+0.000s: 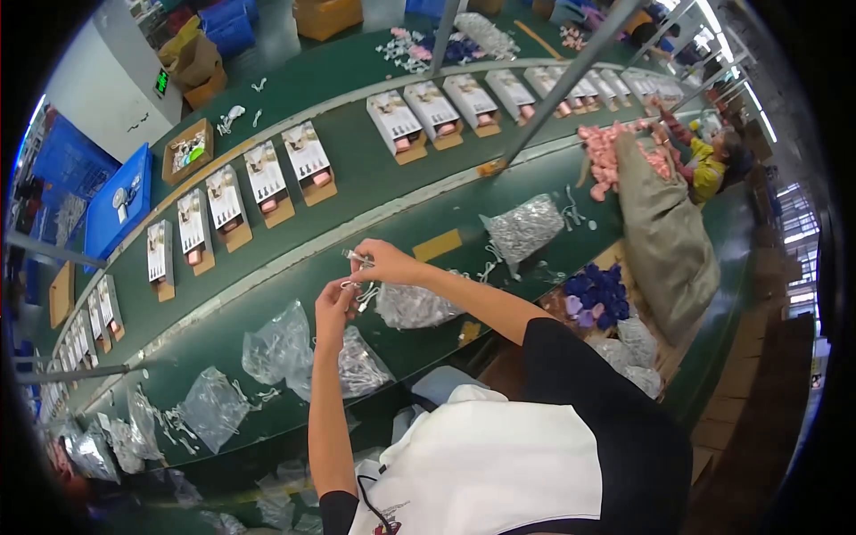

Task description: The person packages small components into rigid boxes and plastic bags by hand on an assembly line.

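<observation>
Presumably light, limp and slightly slippery, so take the white cable (367,294), pinched in the fingertips of the right hand (385,261) and, just below it, of the left hand (333,309), by its stiffer plug (358,258) jutting beyond the right fingertips.

Cable (366,296): white. Surface (428,214): dark green, plain. Rail (294,258): pale grey. Boxes (305,150): white, dark printed shapes below, brownish picture above; flaps (282,213) tan, inserts (321,178) pink. Bags (524,227): clear with silvery glints, contents whitish. Strip (437,243): mustard yellow. Sack (664,232): olive-tan, plain. Pale heap (602,160): salmon pink. Dark heap (599,290): navy, a few pieces lilac. Tray (111,209): bright blue. Shirt (535,446): white body, black sleeves. Co-worker's top (707,178): yellow.
</observation>
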The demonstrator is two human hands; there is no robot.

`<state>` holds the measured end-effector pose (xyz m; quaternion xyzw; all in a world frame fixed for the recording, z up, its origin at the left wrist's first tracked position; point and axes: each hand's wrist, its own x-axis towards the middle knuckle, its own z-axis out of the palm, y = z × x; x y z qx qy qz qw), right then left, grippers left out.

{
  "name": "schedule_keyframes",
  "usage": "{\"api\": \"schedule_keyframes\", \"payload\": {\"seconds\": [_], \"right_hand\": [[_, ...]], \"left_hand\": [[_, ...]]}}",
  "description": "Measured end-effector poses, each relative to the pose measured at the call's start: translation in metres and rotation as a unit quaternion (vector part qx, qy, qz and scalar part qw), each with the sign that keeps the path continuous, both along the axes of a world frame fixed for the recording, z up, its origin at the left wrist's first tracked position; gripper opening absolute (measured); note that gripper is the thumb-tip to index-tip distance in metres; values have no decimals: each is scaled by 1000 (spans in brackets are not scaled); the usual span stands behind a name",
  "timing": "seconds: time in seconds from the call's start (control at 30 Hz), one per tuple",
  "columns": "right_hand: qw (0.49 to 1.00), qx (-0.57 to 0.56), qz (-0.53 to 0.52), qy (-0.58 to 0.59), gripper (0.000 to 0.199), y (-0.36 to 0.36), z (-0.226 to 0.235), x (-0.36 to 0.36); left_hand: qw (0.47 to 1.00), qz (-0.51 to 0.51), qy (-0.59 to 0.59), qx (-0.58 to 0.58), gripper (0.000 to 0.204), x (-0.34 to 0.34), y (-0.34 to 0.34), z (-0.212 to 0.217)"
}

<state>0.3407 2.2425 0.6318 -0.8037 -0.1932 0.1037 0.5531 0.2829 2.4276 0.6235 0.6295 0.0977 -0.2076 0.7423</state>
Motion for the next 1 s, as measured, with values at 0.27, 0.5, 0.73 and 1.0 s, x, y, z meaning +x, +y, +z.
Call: {"api": "schedule_keyframes", "payload": {"seconds": [0.27, 0.5, 0.73, 1.0], "right_hand": [[989, -23, -29, 142, 18, 16, -84, 66], [965, -118, -34, 232, 8, -7, -115, 99], [822, 289, -353, 340, 11, 57, -122, 178], [917, -68, -389, -63, 24, 26, -118, 214]], "left_hand": [[994, 20, 80, 71, 25, 69, 21, -74], [957, 6, 109, 269, 28, 44, 61, -112], [939, 294, 84, -156, 7, 171, 92, -108], [884, 382, 160, -215, 21, 320, 37, -178]]}}
